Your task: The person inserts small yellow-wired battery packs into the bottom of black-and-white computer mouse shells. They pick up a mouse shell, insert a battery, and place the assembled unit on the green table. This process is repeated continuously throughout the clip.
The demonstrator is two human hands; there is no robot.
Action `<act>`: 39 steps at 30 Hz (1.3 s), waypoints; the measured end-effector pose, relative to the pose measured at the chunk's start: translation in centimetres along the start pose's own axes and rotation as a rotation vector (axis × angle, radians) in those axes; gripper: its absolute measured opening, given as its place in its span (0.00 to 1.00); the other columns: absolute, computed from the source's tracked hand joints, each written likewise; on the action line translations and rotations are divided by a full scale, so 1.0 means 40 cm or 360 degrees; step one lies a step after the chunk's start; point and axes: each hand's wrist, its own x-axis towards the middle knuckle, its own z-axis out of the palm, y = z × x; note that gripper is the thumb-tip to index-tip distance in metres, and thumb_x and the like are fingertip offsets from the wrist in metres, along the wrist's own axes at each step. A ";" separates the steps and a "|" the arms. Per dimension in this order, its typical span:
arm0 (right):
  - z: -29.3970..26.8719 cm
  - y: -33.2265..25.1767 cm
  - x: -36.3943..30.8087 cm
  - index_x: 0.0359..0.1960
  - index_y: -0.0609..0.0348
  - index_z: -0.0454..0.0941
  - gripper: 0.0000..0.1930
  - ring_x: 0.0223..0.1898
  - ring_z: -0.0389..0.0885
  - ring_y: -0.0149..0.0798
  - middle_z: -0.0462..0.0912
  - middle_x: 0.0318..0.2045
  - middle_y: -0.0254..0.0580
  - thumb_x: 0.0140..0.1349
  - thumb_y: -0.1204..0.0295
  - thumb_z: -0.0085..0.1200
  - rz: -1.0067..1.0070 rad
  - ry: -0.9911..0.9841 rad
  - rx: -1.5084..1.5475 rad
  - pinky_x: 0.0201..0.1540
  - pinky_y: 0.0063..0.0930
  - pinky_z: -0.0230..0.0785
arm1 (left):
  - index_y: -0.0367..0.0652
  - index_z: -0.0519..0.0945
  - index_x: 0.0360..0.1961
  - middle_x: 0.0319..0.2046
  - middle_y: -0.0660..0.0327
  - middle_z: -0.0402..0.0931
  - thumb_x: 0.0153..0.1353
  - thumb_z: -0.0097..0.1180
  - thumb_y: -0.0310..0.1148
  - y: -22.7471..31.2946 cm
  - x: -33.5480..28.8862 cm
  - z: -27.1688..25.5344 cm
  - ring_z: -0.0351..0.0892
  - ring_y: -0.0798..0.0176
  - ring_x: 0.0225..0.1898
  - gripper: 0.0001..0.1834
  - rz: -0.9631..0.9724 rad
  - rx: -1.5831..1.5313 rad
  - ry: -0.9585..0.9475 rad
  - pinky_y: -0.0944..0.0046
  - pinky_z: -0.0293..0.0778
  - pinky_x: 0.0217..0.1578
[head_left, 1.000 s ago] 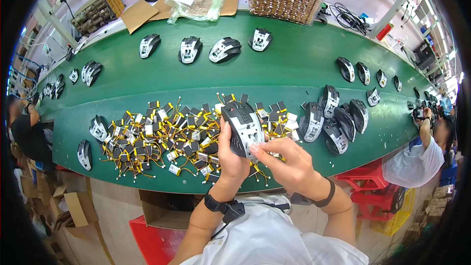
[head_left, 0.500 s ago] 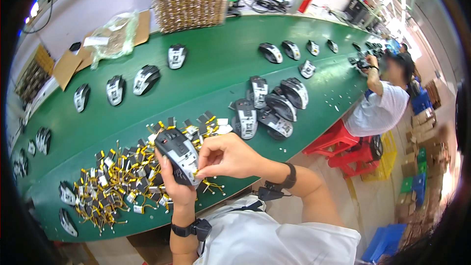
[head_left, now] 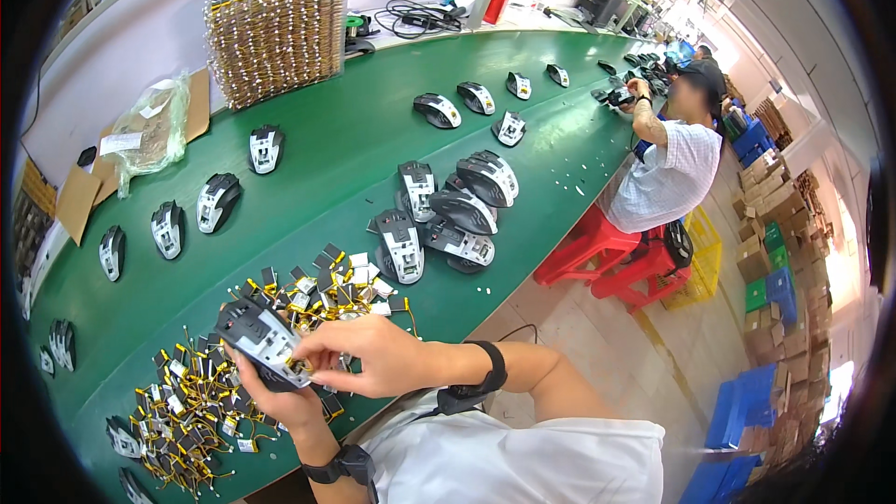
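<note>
My left hand (head_left: 280, 401) is wrapped round a black and grey computer mouse (head_left: 257, 329), tilted with its pale inner face and open compartment upward. At the mouse's near end, my right hand (head_left: 373, 352) has thumb and fingers pinched together over the compartment. A small yellowish bit shows by those fingertips; what they hold, if anything, is mostly hidden. Under and beyond the hands lies a loose heap of small batteries (head_left: 191, 411), black and silver with yellow tape and thin leads.
Several similar mice (head_left: 401, 245) lie clustered at the middle right of the green bench (head_left: 327, 149); more stand in spaced rows. A tall stack of battery-like packs (head_left: 275, 37) is at the back, beside cardboard and plastic wrap (head_left: 154, 135). A co-worker (head_left: 672, 159) sits farther right near red stools (head_left: 588, 247).
The view has swung right, so the bench and its things appear farther left. My left hand still holds the mouse, and my right fingers stay pinched at its near end.
</note>
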 end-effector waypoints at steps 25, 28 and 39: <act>0.109 0.013 -0.053 0.50 0.65 0.76 0.25 0.52 0.74 0.48 0.72 0.53 0.48 0.46 0.73 0.58 -0.0585 0.0366 -0.1112 0.50 0.37 0.70 | 0.40 0.76 0.52 0.40 0.50 0.82 0.72 0.33 0.48 0.004 0.014 0.021 0.82 0.56 0.32 0.26 -0.0180 -0.0324 0.0191 0.60 0.79 0.31; 0.115 0.010 -0.045 0.46 0.62 0.77 0.22 0.52 0.72 0.50 0.72 0.52 0.47 0.45 0.75 0.58 -0.0514 0.0449 -0.1055 0.52 0.40 0.68 | 0.39 0.75 0.52 0.41 0.51 0.82 0.72 0.34 0.48 0.006 0.013 0.035 0.82 0.58 0.34 0.25 -0.0145 -0.0300 0.0250 0.60 0.79 0.36; 0.049 -0.004 0.001 0.44 0.58 0.79 0.17 0.50 0.75 0.49 0.76 0.48 0.44 0.51 0.80 0.60 -0.0368 0.0203 -0.0216 0.53 0.40 0.68 | 0.38 0.74 0.54 0.45 0.51 0.81 0.72 0.32 0.47 0.023 0.017 0.025 0.82 0.57 0.42 0.26 -0.0116 -0.0233 0.0095 0.60 0.78 0.43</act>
